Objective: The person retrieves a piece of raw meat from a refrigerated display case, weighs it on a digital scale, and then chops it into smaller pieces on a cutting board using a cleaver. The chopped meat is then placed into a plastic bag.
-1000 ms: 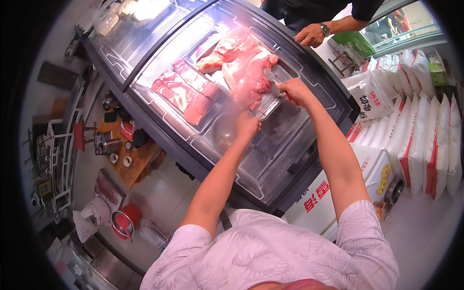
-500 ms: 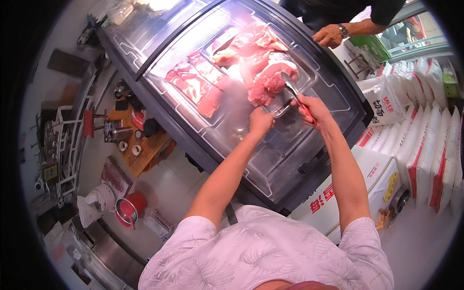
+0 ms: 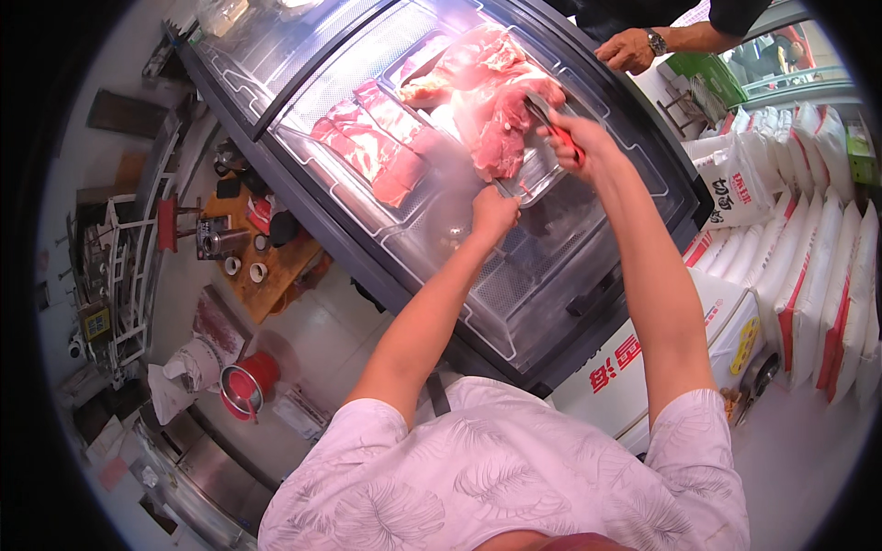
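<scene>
In the chest display case several cuts of raw meat lie under bright light. My left hand is closed at the near corner of a shiny metal tray, seemingly pinching its rim. A red-handled metal tool is gripped in my right hand. Its blurred tip touches or overlaps a dark red piece of meat on the tray; whether it is tongs or a blade I cannot tell. Further left sit striped slabs of meat, and a paler large piece lies behind.
Another person's hand, with a wristwatch, is by the case's far right edge. White sacks are stacked at the right, beside a white chest. On the left floor are a red bucket and a wooden table with cups.
My right hand and the red-handled tool have moved up and slightly left, farther over the meat. The dark red piece has shifted up and left. My left hand stays at the tray's corner.
</scene>
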`<state>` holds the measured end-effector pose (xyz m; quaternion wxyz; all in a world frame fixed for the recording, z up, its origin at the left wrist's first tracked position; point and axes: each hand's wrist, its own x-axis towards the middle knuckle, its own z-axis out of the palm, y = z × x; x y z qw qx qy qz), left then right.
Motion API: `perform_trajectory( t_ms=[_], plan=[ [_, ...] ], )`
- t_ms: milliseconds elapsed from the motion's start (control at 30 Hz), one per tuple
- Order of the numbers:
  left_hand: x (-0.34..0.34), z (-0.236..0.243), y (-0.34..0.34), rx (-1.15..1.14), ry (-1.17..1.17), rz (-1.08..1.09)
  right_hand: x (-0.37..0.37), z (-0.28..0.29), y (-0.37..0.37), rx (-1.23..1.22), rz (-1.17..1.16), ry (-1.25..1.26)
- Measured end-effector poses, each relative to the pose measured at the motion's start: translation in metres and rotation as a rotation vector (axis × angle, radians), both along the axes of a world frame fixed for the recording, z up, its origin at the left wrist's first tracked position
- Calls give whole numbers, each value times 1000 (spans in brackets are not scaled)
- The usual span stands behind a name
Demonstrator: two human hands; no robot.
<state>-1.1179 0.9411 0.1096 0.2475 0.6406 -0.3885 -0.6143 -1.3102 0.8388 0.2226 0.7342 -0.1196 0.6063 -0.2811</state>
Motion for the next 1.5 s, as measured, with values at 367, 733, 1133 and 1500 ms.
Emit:
perform_trajectory(
  t_ms=[367, 733, 1133, 1500],
  plan=[
    [-6, 18, 1, -142, 38, -66, 128, -11, -16, -484, 929, 1418],
    [-7, 14, 4, 108, 244, -42, 204, -59, -78, -254, 857, 1522],
    [3, 3, 7, 146, 208, -88, 206, -75, -70, -189, 1014, 1703],
    [-24, 0, -1, 109, 215, -103, 171, -76, -35, -296, 834, 1726]
  ],
)
